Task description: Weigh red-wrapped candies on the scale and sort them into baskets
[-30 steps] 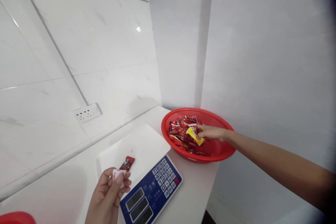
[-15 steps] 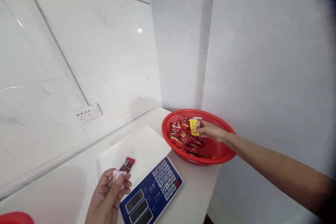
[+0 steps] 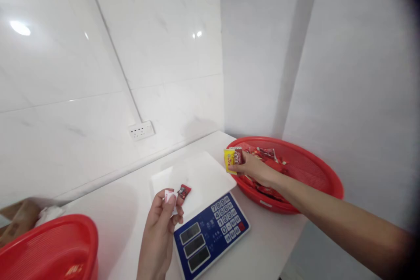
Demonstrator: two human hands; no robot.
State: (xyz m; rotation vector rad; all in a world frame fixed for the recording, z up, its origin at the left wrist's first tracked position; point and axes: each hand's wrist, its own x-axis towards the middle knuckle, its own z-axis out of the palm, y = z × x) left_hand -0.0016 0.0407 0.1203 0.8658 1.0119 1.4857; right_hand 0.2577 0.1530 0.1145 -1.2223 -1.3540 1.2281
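My left hand (image 3: 162,218) is closed on a small white-and-pink packet (image 3: 170,197), in front of the weighing scale. Just beyond its fingers a red wrapped candy (image 3: 184,191) shows over the scale's white plate (image 3: 203,170). Between thumb and fingers, my right hand (image 3: 254,168) pinches a yellow packet (image 3: 230,160) with a dark red one behind it, over the left rim of a red basket (image 3: 323,164). Red wrapped candies (image 3: 267,153) lie in that basket, partly hidden by my right arm. The scale's blue keypad panel (image 3: 211,234) faces me.
A second red basket (image 3: 49,245) stands at the lower left, with a cardboard box (image 3: 20,221) and a white bag (image 3: 50,213) behind it. Tiled walls meet behind the table, and a socket (image 3: 141,130) is on the left wall.
The view has turned left, bringing more of the left basket and the box into sight. My right hand has moved from over the candies to the basket's rim, beside the scale plate, still holding the packets.
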